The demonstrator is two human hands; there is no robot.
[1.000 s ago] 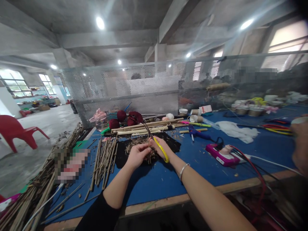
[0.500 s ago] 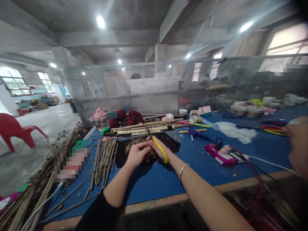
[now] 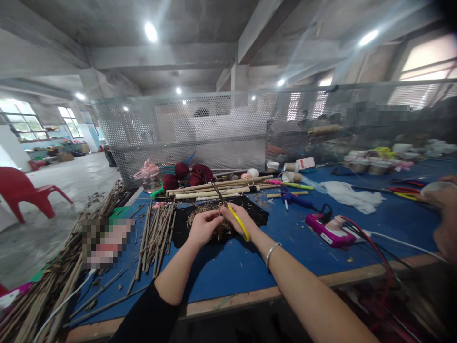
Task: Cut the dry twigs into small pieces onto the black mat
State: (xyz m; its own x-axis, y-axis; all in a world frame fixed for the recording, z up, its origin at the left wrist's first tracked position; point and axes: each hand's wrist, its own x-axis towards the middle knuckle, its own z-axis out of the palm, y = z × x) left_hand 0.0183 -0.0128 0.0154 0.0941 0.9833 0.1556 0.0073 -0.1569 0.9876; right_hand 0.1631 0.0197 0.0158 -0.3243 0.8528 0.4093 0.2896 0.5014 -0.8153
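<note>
My right hand (image 3: 240,218) is closed on a pair of scissors with yellow handles (image 3: 240,224); the dark blades (image 3: 218,191) point up and away from me. Beside it, almost touching, my left hand (image 3: 204,228) is closed in a pinch, and what its fingertips hold is too small to make out. Both hands are over a black cloth (image 3: 255,209) strewn with short brown plant clippings (image 3: 194,216). Left of the cloth lies a loose bundle of thin dry stalks (image 3: 156,238) on the blue tabletop (image 3: 214,281).
More stalks (image 3: 64,259) are heaped along the left edge. Dark red yarn balls (image 3: 170,182) and bamboo sticks (image 3: 200,194) lie behind the cloth. To the right are a blue glue gun (image 3: 294,199), a purple power strip (image 3: 330,233) and another person's hand (image 3: 446,224).
My hands stay together over the cloth with the scissors still held, shifting only slightly. At the right, the other person's hand has moved a little, showing a pale round object in it.
</note>
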